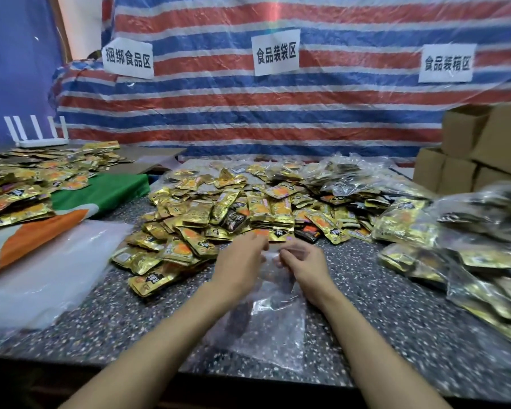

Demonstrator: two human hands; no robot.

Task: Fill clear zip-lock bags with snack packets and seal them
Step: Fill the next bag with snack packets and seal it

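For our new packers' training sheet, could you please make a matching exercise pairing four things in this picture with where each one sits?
Things: 1 router; 2 cardboard boxes; 3 loose snack packets; 4 clear bag.
Places: A near edge, closest to the person; B back left; C table centre; D back right.
Pairs: 1-B; 2-D; 3-C; 4-A.

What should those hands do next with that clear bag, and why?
Probably pull the clear bag open at its mouth: the left hand and right hand both seem to pinch its top edge, it lies nearly flat, and the snack packets wait just beyond.
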